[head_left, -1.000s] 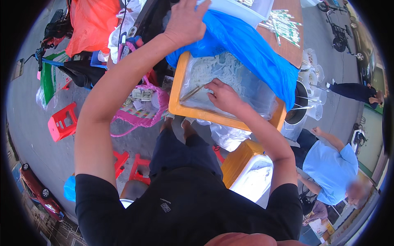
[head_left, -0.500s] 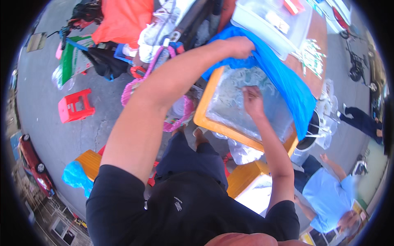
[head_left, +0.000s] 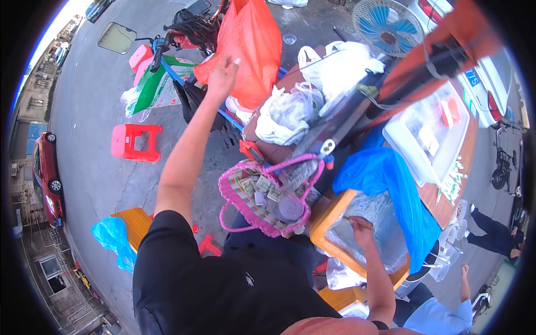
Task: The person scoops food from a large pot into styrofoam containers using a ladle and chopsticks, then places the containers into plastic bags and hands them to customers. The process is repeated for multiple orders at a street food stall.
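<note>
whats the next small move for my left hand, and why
Probably pinch an edge of the orange-red plastic bag with your left hand: it overlaps that bag in the view, though contact is unclear. Your right hand is over the orange-rimmed box of white noodles, so the left seems the freer one.
</note>
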Demonstrator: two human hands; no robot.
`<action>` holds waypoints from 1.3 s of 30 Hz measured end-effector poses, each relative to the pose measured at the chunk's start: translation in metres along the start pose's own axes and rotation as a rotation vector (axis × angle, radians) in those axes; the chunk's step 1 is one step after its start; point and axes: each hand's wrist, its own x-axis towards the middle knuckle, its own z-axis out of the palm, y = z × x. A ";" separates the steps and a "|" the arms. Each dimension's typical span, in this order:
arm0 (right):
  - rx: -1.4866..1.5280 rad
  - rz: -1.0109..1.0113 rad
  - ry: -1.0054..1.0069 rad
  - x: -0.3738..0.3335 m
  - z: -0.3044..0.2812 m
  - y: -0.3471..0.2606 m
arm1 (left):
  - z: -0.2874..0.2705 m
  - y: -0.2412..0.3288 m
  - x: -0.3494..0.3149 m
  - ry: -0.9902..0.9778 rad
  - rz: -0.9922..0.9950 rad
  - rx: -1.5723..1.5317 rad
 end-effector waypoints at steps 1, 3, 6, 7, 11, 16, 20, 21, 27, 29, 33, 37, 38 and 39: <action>-0.031 0.065 -0.001 0.006 -0.007 -0.003 | 0.001 -0.083 0.042 0.004 -0.061 0.058; -0.051 -0.019 0.203 0.027 -0.021 0.021 | 0.020 -0.178 0.101 0.068 -0.234 0.242; -0.199 0.091 0.589 0.022 -0.026 0.036 | 0.070 -0.205 0.143 -0.273 -0.675 -0.187; -0.114 0.206 0.604 0.002 -0.013 0.046 | 0.096 -0.198 0.149 -0.441 -0.851 -0.457; 0.117 0.438 0.428 -0.002 0.025 0.004 | 0.181 -0.196 0.142 -0.925 -0.880 -0.595; -0.198 0.413 0.481 -0.020 0.018 -0.014 | 0.219 -0.227 0.210 -0.818 -0.216 0.010; -0.497 0.389 0.502 -0.047 0.055 -0.043 | 0.225 -0.237 0.259 -0.275 0.069 0.301; -0.456 0.428 0.524 -0.044 0.070 -0.051 | 0.225 -0.240 0.267 -0.211 0.054 0.343; -0.464 0.379 0.572 -0.046 0.107 -0.080 | 0.225 -0.283 0.283 -0.113 -0.171 0.360; -0.495 0.374 0.651 -0.060 0.128 -0.084 | 0.256 -0.271 0.297 -0.111 -0.182 0.301; -0.657 0.354 0.668 -0.037 0.102 -0.078 | 0.245 -0.303 0.299 -0.076 -0.300 0.300; -0.436 0.468 0.801 0.043 0.035 -0.004 | 0.174 -0.357 0.325 0.114 -0.478 0.105; -0.546 0.444 0.841 0.037 0.009 0.052 | 0.162 -0.373 0.338 0.255 -0.548 -0.165; -1.054 0.578 0.718 -0.055 -0.033 0.074 | 0.233 -0.309 0.287 -0.327 -0.231 0.295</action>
